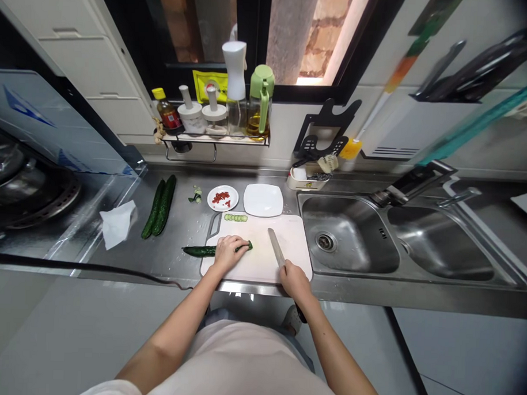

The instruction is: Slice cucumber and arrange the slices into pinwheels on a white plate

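On the white cutting board (265, 271), a dark green cucumber (200, 251) lies crosswise, its left end reaching past the board's edge. My left hand (230, 253) is closed over its right part, and a short cut end shows beyond the fingers. In my right hand (293, 279) is a kitchen knife (276, 246), its blade over the board, pointing away from me and apart from the cucumber. A short row of cucumber slices (235, 218) rests at the board's far left. Behind the board are a white square plate (263, 209) and a small plate (211, 204) with chopped red pieces (221, 198).
Two whole cucumbers (159, 208) and a paper towel (117, 224) lie to the left, with green trimmings (196, 194) near the small plate. A double sink (347, 272) adjoins the board's right side. A condiment shelf (222, 139) hangs behind; a stove (43, 198) is far left.
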Tool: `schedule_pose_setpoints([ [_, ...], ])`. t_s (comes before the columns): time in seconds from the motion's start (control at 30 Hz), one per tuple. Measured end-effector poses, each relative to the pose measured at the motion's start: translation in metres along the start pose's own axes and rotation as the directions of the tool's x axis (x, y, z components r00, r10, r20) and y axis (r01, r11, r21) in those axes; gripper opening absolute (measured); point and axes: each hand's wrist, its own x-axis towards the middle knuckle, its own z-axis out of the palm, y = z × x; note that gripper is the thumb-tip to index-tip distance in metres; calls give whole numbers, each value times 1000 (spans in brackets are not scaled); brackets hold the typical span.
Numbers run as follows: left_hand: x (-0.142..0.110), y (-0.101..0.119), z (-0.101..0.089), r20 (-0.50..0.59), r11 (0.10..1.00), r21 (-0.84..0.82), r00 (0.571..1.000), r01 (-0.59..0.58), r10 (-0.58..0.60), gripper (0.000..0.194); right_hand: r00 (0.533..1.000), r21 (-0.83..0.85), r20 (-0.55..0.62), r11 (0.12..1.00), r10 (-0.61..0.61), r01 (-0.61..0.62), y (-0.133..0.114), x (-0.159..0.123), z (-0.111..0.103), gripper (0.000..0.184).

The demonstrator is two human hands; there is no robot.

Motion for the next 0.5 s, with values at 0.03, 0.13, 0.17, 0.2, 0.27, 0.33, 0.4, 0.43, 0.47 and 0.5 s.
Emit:
schedule_pose_setpoints([
  [0.03, 0, 0, 0, 6, 1000, 10, 1000, -11, 11, 24, 1000, 8, -10, 1000, -7, 7, -3, -1, -1, 31],
  [0.13, -2, -1, 2, 9, 999, 30, 999, -35, 35, 24, 999, 30, -23, 999, -42, 43, -14, -5, -6, 32],
  [0.17, -3, -2, 3, 5, 999, 32, 999, -40, 40, 25, 998, 29, -21, 998, -59, 60, -18, -6, -7, 32],
  [0.2, -4, -2, 3, 0, 998, 33, 999, -44, 44, 25, 997, 24, -17, 997, -76, 77, -22, -7, -7, 31],
  [0.27, -6, -3, 5, -13, 998, 32, 998, -57, 58, 26, 994, 5, -9, 994, -109, 109, -30, -9, -8, 29],
  [0.33, -8, -3, 7, -26, 997, 35, 997, -74, 75, 26, 991, -11, 2, 991, -135, 135, -36, -11, -8, 28],
  [0.4, -9, -4, 8, -35, 995, 43, 996, -86, 88, 27, 988, -18, 11, 988, -154, 154, -41, -12, -7, 28],
  [0.43, -9, -4, 9, -38, 995, 48, 995, -88, 90, 27, 987, -19, 13, 987, -160, 160, -43, -12, -6, 28],
  [0.47, -10, -4, 10, -40, 995, 52, 995, -88, 91, 27, 986, -21, 13, 986, -164, 165, -44, -12, -6, 29],
  [0.5, -10, -4, 10, -40, 995, 56, 995, -88, 90, 28, 986, -23, 11, 986, -166, 166, -45, -12, -5, 29],
])
